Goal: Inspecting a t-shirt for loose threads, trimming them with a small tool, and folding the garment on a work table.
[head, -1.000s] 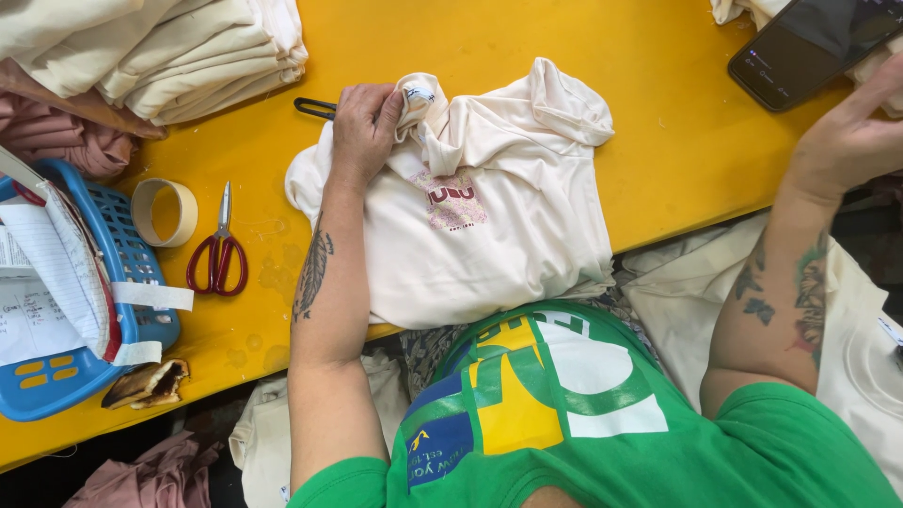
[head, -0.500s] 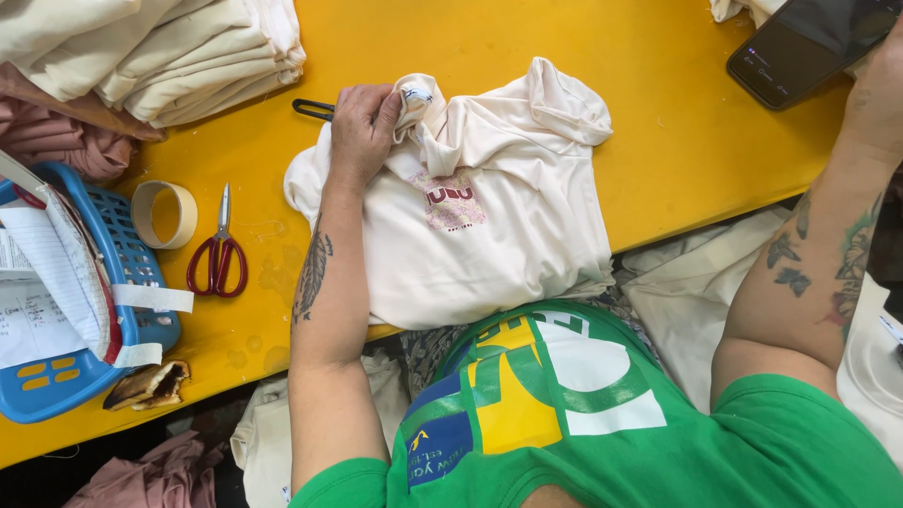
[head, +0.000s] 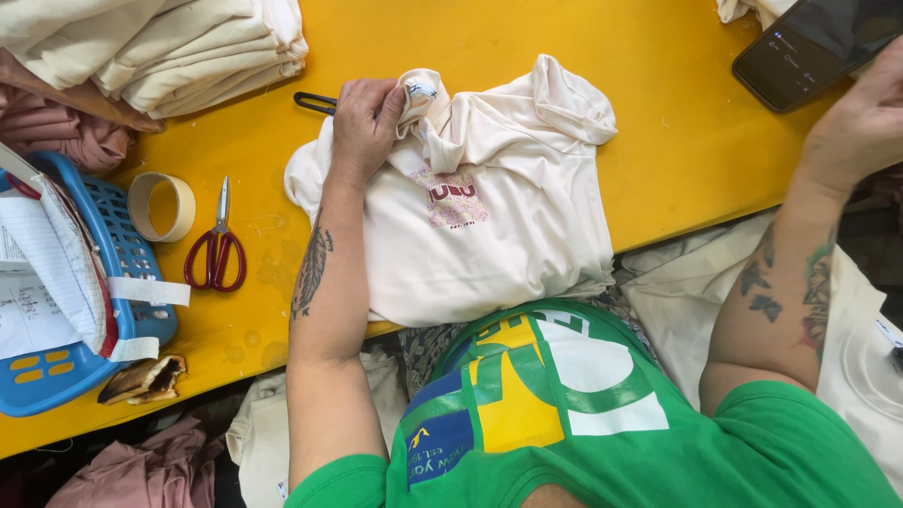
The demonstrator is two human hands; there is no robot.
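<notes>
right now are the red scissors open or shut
Shut: the red scissors lie flat on the yellow table, blades together in one thin line, beside the tape roll.

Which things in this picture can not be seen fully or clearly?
- Black tool, head view: mostly hidden behind the left hand.
- Right hand: fingers cut off by the right edge.
- Dark phone: cut off by the top edge.
- Cream folded shirt: collar bunched inside the left hand.
</notes>
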